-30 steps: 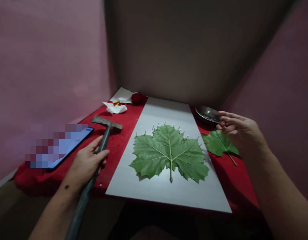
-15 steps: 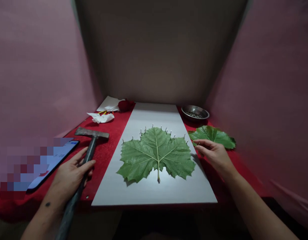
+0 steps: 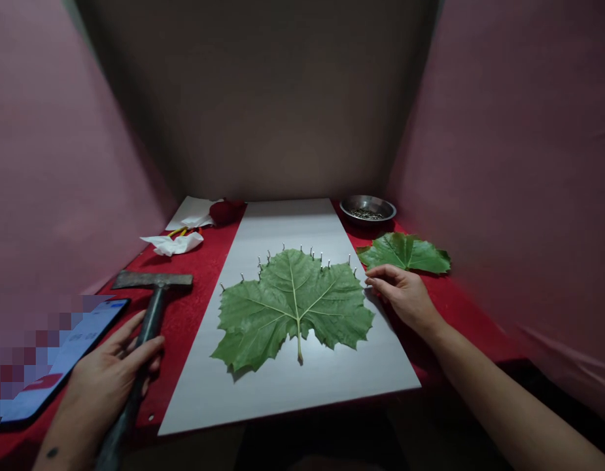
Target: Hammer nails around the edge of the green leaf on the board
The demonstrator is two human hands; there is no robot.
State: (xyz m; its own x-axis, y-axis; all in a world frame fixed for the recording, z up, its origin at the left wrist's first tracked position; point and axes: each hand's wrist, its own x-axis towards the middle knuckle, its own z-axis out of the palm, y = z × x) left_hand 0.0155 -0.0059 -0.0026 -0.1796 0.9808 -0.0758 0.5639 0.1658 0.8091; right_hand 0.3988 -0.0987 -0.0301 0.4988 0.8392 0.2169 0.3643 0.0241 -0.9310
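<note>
nails (image 3: 322,256) partly fringe the jagged, veined leaf (image 3: 282,302).

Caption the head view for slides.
Left hand holding a hammer, right hand beside a leaf with nails along its upper edge on a white board.

Leaf (image 3: 295,304) on bd (image 3: 292,226), hammer (image 3: 155,307) L (bowl (image 3: 375,204) R)

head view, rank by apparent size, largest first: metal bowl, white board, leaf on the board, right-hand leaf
1. White board
2. Leaf on the board
3. Right-hand leaf
4. Metal bowl
</note>
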